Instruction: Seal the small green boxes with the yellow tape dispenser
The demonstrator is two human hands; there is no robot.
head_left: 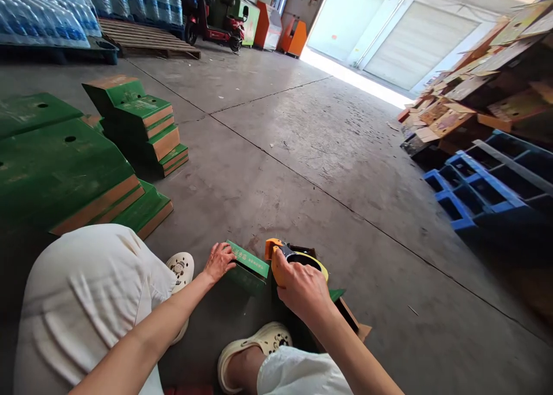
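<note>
A green cardboard box (249, 258) with pale printing on its narrow top sits on the floor between my feet. The fingers of my left hand (220, 261) curl over its left end and press on it. Just to the right, my right hand (305, 283) is closed round the handle of a tape dispenser (275, 247), orange and yellow with a roll of tape in it. The dispenser is held over the right part of the box, close to the green top. Below my right forearm, brown and green cardboard flaps (349, 314) stick out; my arm hides part of them.
Stacks of folded green boxes (64, 159) lie at the left, with a smaller stack (142, 118) beyond. Blue plastic pallets (479, 182) and piled cartons (453, 118) stand at the right. Bottled water (43, 15), a wooden pallet (147, 36) and a red scooter (216, 23) are farther back.
</note>
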